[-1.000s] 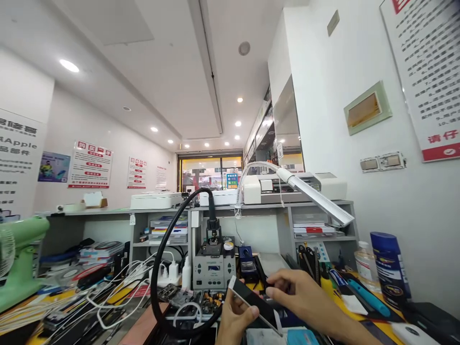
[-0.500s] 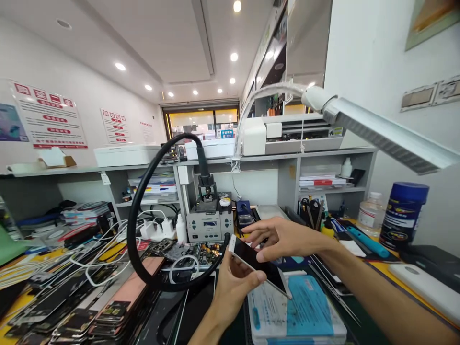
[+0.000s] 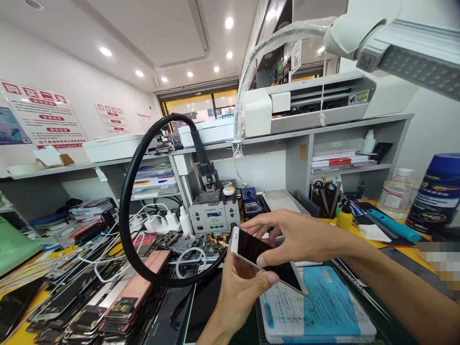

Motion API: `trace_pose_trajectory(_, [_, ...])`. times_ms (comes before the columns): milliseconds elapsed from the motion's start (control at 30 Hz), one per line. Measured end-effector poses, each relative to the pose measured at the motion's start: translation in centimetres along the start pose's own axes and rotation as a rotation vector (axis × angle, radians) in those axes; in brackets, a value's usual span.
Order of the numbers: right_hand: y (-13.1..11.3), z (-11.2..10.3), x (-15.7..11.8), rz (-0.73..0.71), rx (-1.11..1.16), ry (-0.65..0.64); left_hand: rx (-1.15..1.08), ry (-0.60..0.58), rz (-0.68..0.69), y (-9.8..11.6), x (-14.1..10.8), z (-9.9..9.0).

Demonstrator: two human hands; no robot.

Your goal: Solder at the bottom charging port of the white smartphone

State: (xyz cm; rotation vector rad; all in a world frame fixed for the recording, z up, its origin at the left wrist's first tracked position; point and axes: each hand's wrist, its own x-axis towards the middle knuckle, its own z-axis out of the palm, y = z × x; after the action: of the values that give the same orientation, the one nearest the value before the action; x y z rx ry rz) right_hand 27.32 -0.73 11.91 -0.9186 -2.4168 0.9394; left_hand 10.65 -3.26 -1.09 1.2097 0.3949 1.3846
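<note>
The left hand point(image 3: 240, 292) is gripping a smooth, slim, white-edged phone point(image 3: 268, 258) above a glossy blue-and-white box point(image 3: 316, 304); the right hand point(image 3: 291, 237) is resting its thumb on the dark screen, its other fingertips perhaps touching the far edge. Left of the phone, a thick, rubbery black hose point(image 3: 125, 215) is looping before a boxy grey station point(image 3: 212, 215) on the cluttered yellow surface point(image 3: 362, 218).

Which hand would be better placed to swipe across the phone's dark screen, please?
Probably the right hand: its thumb lies over the screen of the phone, while the left hand holds the phone by its near edge.
</note>
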Motion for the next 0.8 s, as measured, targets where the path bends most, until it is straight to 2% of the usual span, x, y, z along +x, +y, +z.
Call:
trace_pose_trajectory(133, [-0.3,0.2,-0.4,0.065,-0.073,0.054,0.066,0.002,-0.062,0.6,-0.1,0.1])
trace_pose_trajectory(233, [-0.4,0.7,-0.9,0.075,-0.146,0.107,0.068,-0.021,-0.053,0.9,-0.4,0.0])
trace_pose_trajectory(567, [-1.8,2.0,-1.9,-0.02,-0.217,0.202,0.133,-0.055,0.024,1.7,-1.0,0.3])
trace_pose_trajectory(667, [-2.0,2.3,-2.1,-0.016,-0.219,0.23,0.198,-0.045,-0.059,1.7,-1.6,0.1])
trace_pose_trajectory(800, [-2.2,2.6,-2.3,-0.026,-0.229,0.247,0.253,0.06,-0.141,1.7,-2.4,0.2])
